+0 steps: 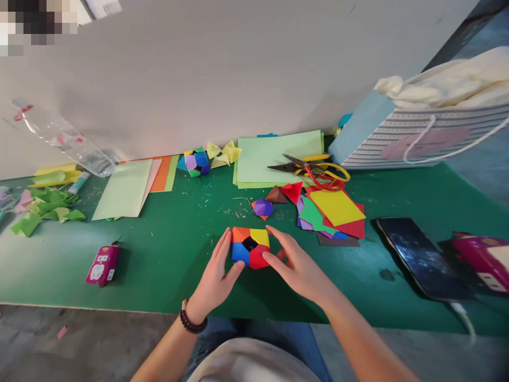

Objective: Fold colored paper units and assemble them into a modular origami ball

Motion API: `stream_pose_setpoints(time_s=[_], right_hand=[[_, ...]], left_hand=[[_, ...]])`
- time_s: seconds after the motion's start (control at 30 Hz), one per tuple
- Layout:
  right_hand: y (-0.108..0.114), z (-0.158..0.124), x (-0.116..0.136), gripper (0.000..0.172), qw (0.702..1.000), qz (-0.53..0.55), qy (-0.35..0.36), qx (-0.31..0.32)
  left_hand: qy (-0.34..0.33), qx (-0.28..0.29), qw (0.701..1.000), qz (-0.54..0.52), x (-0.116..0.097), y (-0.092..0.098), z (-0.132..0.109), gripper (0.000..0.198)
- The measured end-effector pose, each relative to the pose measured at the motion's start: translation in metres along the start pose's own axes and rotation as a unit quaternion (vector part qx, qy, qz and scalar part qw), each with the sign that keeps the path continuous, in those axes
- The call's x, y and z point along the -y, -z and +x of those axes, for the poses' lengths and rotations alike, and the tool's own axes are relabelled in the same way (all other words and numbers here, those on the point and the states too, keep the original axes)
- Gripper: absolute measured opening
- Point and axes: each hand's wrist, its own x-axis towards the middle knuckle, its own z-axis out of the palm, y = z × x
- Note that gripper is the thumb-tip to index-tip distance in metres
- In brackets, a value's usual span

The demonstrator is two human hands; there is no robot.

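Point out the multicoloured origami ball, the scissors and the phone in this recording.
Multicoloured origami ball (250,245): head view, on its dark central opening.
Scissors (305,168): head view, on the pivot.
Phone (417,257): head view, on the dark screen.

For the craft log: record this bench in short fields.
left hand: against the paper ball's left side, bead bracelet on the wrist
right hand: against the same ball's right side
paper ball: folded, orange, yellow, blue and red, dark centre opening
nearest: purple paper piece, red paper cone
also there: scissors, phone
surface: green mat

Left hand point; right hand point.
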Motion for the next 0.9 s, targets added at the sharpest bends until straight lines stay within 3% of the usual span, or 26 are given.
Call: stream_pose_setpoints(time_s=[0.27,0.7,0.9], right_hand=[[-0.012,0.005,0.002,0.057,0.999,0.047,0.002,-0.006],[-0.018,0.006,-0.007,0.053,0.998,0.059,0.001,-0.028],[-0.016,0.004,-0.004,0.057,0.998,-0.002,0.030,-0.047]], left_hand=[[0.012,-0.030,0.999,-0.023,0.002,-0.024,-0.005,0.064],[0.004,-0.045,0.999,0.005,0.007,-0.029,-0.007,0.064],[-0.049,-0.041,0.997,0.042,-0.005,-0.017,0.002,0.068]])
